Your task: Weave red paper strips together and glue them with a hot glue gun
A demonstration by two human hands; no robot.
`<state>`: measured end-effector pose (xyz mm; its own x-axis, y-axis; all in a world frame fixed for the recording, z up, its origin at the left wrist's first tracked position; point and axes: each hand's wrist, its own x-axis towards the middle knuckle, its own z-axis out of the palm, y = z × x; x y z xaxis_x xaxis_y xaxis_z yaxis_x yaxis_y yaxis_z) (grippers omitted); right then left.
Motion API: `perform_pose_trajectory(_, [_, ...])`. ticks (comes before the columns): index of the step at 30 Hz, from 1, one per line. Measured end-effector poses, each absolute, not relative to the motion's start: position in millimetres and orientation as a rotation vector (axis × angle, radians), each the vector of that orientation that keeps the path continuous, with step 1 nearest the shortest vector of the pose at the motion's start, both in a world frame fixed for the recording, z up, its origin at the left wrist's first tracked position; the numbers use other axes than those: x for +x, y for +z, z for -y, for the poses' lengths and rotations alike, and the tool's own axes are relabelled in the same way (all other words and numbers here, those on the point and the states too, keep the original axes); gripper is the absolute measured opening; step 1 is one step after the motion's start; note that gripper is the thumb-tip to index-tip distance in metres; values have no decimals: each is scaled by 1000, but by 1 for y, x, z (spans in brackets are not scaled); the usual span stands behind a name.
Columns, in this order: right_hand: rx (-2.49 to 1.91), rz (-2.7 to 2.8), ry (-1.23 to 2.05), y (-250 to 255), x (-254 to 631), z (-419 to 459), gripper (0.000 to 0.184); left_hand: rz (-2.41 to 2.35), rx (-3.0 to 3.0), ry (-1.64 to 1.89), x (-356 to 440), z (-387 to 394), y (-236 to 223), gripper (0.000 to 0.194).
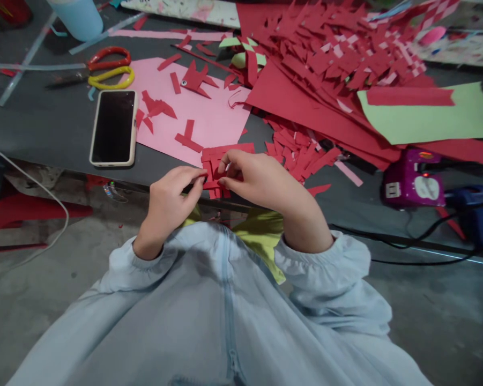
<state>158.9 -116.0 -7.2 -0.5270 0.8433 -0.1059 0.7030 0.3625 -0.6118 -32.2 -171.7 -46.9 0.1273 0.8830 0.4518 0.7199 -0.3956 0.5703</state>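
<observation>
Woven red paper strips (212, 161) lie at the black table's (44, 126) near edge, apparently for easy reach. My left hand (171, 195) pinches their left side, seemingly as an anchor; my right hand (263, 179) curls nearly closed over them, grip unconfirmed.

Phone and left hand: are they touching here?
Apart. The head view shows a strip of dark tabletop between the right edge of the phone and the left hand.

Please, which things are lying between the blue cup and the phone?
The head view shows scissors between cup and phone, plus a clear strip nearer the cup, on the dark tabletop.
</observation>
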Motion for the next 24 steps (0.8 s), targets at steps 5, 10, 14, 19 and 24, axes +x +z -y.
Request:
perform_pose_trajectory(5, [-1419,2432,774,-11,156,118,12,-1499,2286,1087,-34,175,-47,17])
perform_pose_trajectory(10, [-1473,2343,865,-8,170,122,15,-1433,2474,966,-38,177,-51,17])
perform_pose_trajectory(14, [-1490,2256,951,-9,181,124,14,-1382,2558,966,-39,177,-52,16])
perform_pose_trajectory(19, [-1490,2189,961,-17,184,125,15,-1327,2719,1125,-32,182,-53,15])
perform_pose_trajectory(24, [-1480,2153,977,-20,183,124,16,-1173,2855,1120,-15,190,-56,19])
